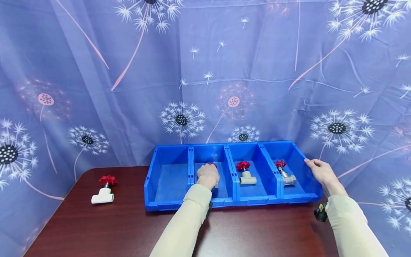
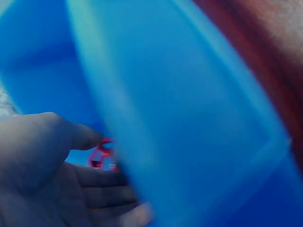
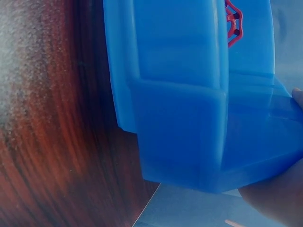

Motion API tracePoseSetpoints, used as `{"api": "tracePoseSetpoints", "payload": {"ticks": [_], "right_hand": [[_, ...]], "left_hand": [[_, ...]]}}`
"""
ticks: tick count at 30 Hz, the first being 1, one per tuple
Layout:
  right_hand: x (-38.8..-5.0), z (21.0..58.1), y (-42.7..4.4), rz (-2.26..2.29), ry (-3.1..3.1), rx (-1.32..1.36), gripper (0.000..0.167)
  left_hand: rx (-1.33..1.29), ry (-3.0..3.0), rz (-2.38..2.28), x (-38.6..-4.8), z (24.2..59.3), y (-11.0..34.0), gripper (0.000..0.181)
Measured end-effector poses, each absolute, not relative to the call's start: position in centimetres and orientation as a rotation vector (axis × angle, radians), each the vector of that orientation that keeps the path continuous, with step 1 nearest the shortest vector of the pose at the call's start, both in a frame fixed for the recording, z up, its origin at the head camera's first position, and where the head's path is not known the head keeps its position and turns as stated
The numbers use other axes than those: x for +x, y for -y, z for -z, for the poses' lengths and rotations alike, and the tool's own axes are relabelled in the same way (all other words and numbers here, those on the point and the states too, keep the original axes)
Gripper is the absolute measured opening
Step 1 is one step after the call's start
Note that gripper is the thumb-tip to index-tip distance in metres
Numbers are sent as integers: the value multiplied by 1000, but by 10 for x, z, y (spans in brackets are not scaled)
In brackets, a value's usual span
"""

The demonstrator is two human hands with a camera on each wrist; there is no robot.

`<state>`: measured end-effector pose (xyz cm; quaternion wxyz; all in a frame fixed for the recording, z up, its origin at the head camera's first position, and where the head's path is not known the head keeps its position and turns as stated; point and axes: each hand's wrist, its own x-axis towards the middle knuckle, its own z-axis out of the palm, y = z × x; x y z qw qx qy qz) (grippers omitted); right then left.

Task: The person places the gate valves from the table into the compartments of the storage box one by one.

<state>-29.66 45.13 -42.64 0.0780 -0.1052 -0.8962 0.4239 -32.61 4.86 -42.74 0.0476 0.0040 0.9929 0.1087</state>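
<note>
My left hand (image 1: pixel 208 175) is inside the second compartment from the left of a blue divided bin (image 1: pixel 258 201). Its thumb and fingers close around the red handwheel (image 2: pixel 105 156) of a valve, whose body is mostly hidden by the hand. My right hand (image 1: pixel 324 175) grips the bin's right end wall, near its upper edge. In the third compartment lies a beige tee-shaped valve (image 1: pixel 248 178) with a red handwheel. A metal valve (image 1: pixel 288 178), also red-wheeled, lies in the rightmost compartment.
A white tee-shaped valve (image 1: pixel 103 195) with a red handwheel stands on the dark wooden table (image 1: pixel 128 228), left of the bin. The leftmost compartment (image 1: pixel 171 182) shows a bare floor. Behind the table hangs a blue dandelion-print curtain (image 1: pixel 205 107).
</note>
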Motion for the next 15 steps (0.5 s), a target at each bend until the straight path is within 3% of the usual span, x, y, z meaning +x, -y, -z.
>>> {"api": "tracePoseSetpoints", "payload": {"ticks": [6, 15], "right_hand": [[-300, 426, -448, -1325, 2697, -347, 61], [-305, 422, -450, -1270, 2736, -317, 63]], "left_hand": [[108, -3049, -312, -318, 404, -44, 25], [305, -3098, -477, -301, 367, -12, 39]]}}
